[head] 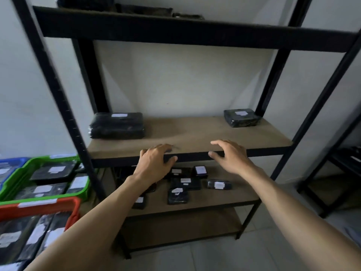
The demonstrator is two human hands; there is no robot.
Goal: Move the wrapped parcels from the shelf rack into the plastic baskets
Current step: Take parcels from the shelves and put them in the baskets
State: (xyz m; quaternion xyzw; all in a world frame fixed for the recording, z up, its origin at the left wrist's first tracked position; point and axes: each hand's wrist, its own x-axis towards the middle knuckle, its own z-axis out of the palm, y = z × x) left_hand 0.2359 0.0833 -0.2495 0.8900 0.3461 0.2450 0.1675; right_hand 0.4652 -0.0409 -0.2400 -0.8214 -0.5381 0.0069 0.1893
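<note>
The left hand (154,163) and the right hand (230,157) hang by the shelf (195,133) edge, fingers spread and holding nothing, while the big parcel (117,125) and small parcel (241,117) sit far back at each end, so a rushed grab on shiny wrap might slip and drop one.

White labels on the black wrapped parcels (116,125) are too blurred to read; nothing else carries text.

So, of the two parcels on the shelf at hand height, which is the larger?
The left parcel, at the back left of the shelf: clearly wider and thicker than the right parcel in the opposite back corner.
</note>
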